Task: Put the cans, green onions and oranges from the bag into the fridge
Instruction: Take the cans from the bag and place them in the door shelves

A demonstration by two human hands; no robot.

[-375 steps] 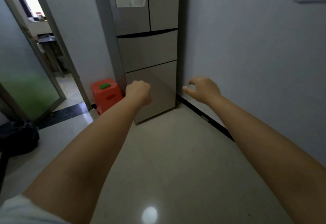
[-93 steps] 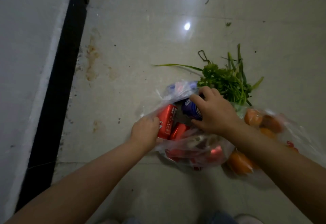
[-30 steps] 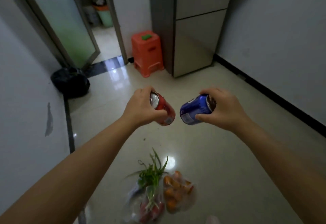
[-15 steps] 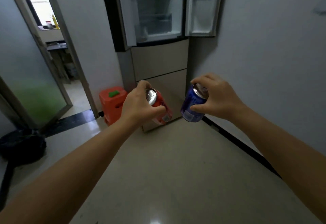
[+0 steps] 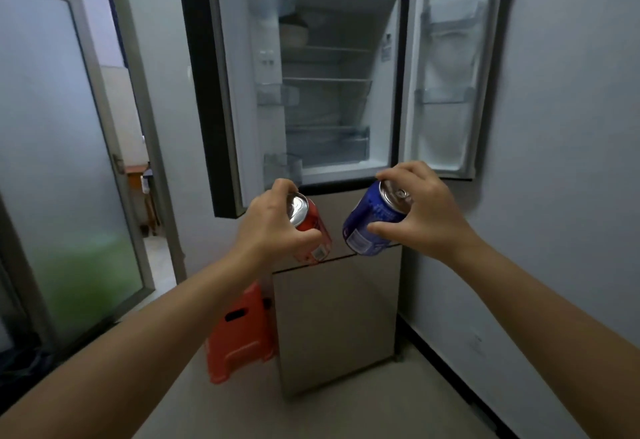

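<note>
The left hand [image 5: 273, 220] held a red can [image 5: 309, 227], fingers and thumb wrapped round its upper body. The right hand [image 5: 424, 212] held a blue can [image 5: 372, 222] the same way, thumb low on the side and fingers curled over the rim. Each grip was closed on its can; neither hand was free.

Both cans were tilted, silver tops leaning toward the person and bases pointing away and down, the 2 bases angled toward each other. The cans were near one another but apart.

The fridge [image 5: 332, 286] stood straight ahead with both upper doors swung wide. The open compartment [image 5: 332, 99] lay above and beyond both cans, its bottom lip just over the knuckles in this view. The left door [image 5: 221, 92] hung close above the left hand; the right door [image 5: 446, 68] stood open above the right hand. Several shelves inside looked bare; something dim sat on the top one, too blurred to name.

The coming move appeared to turn on lifting the cans up and forward while righting their long axes to vertical, so they would stand on a shelf. The right hand looked slightly nearer the opening. An orange stool [image 5: 242, 331] stood beside the fridge's lower left corner. The bag was out of view.
</note>
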